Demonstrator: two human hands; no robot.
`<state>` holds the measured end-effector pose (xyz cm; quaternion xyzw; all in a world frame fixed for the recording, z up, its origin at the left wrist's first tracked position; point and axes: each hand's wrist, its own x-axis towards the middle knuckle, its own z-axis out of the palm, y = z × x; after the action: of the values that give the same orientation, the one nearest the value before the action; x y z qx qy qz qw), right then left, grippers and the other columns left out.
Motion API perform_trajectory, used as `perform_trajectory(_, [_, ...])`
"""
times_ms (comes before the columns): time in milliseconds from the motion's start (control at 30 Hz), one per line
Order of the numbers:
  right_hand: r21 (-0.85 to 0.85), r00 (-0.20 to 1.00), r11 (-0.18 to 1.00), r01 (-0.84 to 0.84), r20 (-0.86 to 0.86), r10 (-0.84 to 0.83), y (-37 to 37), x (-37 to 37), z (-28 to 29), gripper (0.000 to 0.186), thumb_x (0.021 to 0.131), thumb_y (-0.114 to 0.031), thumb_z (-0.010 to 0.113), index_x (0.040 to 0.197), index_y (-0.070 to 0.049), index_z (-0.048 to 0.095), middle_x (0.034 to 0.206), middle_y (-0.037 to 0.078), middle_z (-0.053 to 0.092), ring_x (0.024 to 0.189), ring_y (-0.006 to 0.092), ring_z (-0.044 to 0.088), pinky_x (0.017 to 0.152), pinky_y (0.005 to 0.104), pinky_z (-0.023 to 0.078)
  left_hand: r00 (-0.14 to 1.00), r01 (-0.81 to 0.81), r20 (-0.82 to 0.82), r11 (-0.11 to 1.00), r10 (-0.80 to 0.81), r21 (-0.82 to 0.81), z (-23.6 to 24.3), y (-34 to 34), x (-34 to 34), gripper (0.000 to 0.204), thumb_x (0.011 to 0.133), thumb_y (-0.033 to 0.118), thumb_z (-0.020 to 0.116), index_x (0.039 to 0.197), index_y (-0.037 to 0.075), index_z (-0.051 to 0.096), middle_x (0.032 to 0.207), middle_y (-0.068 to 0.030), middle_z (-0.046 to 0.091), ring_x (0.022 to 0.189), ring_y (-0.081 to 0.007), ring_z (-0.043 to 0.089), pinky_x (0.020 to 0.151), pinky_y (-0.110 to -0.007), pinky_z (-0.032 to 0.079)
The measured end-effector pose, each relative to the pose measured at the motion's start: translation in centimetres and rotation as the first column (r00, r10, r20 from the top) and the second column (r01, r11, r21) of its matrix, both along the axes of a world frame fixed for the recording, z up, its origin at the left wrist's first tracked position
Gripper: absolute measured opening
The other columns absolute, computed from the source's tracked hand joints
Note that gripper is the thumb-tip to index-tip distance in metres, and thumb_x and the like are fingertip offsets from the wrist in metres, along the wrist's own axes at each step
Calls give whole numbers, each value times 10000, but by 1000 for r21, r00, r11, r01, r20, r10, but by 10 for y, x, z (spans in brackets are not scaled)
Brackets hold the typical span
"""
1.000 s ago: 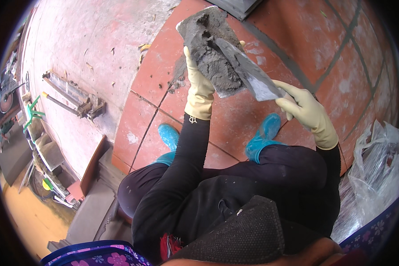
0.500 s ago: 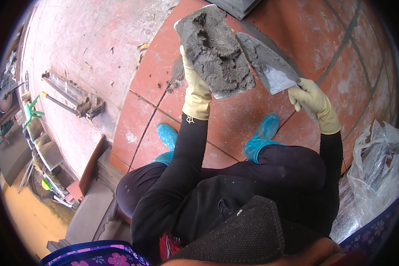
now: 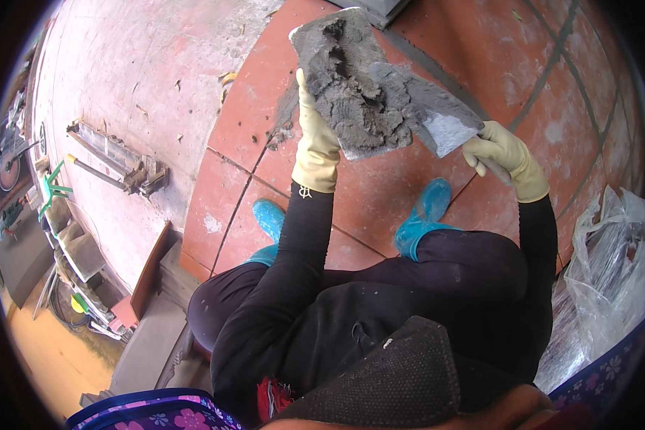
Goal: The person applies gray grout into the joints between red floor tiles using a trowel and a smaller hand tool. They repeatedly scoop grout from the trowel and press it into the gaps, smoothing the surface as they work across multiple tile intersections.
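**Trowel (image 3: 451,130) meeting the mortar (image 3: 340,93) again!**

The right hand (image 3: 505,159), in its pale rubber glove, is closing its fingers round the trowel's handle end, off to the right and a little below the load. The left hand (image 3: 315,147), gloved the same way, is holding the board (image 3: 294,34) by its lower left side, the thumb standing along the edge; the other fingers are staying out of sight, so just how they are gripping underneath is impossible to tell.

And here's the change: half a second ago the blade was lying just beside the board, clear of it; now its grey-coated front half is overlapping the mortar's right side, its bare metal shining nearer the hand. That is probably putting the worker back into the pile, either pressing mix on or cutting some away; which of the two isn't showing. The mortar itself is covering most of the board, looking lumpy, with a dark hollow running down its middle.

Farther out, the board is hanging above red floor tiles (image 3: 365,188), blue boots (image 3: 423,215) are resting below, and clear plastic (image 3: 598,276) is lying crumpled at the right.
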<state>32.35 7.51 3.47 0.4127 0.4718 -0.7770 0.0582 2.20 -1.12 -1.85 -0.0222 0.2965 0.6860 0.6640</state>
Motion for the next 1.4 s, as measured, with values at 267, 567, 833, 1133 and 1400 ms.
perform_trajectory(267, [-128, 997, 992, -14, -81, 4, -8, -22, -9, 228, 914, -186, 547, 993, -6, 664, 705, 19, 583, 534, 89, 526, 526, 235, 434, 991, 71, -107, 996, -77, -55, -8, 2, 2, 887, 913, 718, 543, 1514, 81, 397, 1463, -170, 501, 1295, -350, 529, 1073, -531, 460])
perform_trajectory(567, [-264, 910, 955, 137, -348, -226, -62, -20, -61, 400, 1029, -423, 536, 829, -77, 528, 664, -24, 494, 510, 43, 441, 483, 200, 361, 990, 124, -67, 992, -123, 2, 3, 9, 11, 893, 938, 719, 482, 1539, 72, 350, 1508, -204, 449, 1333, -379, 494, 1093, -549, 436])
perform_trajectory(833, [-663, 776, 718, 215, -330, -537, -88, -2, -77, 328, 966, -378, 653, 871, -68, 597, 643, 47, 562, 457, 148, 500, 420, 265, 405, 984, 170, 54, 985, -172, 34, -10, 14, 29, 849, 947, 688, 510, 1533, 90, 368, 1504, -183, 457, 1320, -376, 507, 1083, -566, 445])
perform_trajectory(1133, [-735, 553, 653, 183, -472, -686, -91, 29, -99, 492, 1000, -357, 617, 1400, -81, 537, 676, 46, 581, 449, 165, 519, 431, 286, 433, 969, 73, -216, 974, -121, -217, -4, 19, 45, 798, 982, 664, 460, 1524, 83, 389, 1495, -167, 469, 1332, -349, 481, 1119, -516, 401])
perform_trajectory(1400, [-214, 363, 414, 885, -243, -900, -59, 130, -108, 327, 1018, -415, 585, 1194, -140, 599, 664, -14, 490, 519, 118, 473, 496, 276, 383, 943, 45, -324, 994, -76, -102, -7, 21, 46, 791, 990, 669, 420, 1544, 109, 353, 1530, -161, 427, 1370, -344, 442, 1154, -531, 355])
